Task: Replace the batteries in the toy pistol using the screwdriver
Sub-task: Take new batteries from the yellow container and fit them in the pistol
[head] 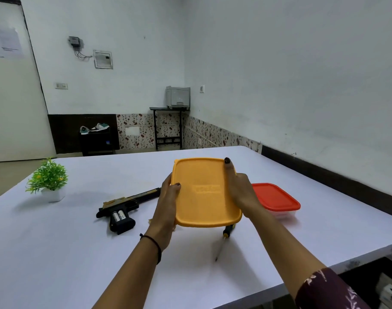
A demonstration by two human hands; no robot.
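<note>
Yellow lid [204, 192], being held up over the surface [56, 253] by both hands.
Left hand [168, 197] and right hand [242, 190] fingers [228, 166] curling round its side edges. Toy pistol [121, 210] lying at 9 o'clock of them, batteries [119, 216] showing in its grip. Screwdriver [224, 239] lying at 6 o'clock. Red-lidded container [275, 199] sitting at 3 o'clock, contents unclear.

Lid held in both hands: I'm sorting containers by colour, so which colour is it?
The lid is plain orange-yellow; the head view shows it best.

Potted plant [48, 179] and red-lidded box [276, 198] on white table [56, 253]
</note>
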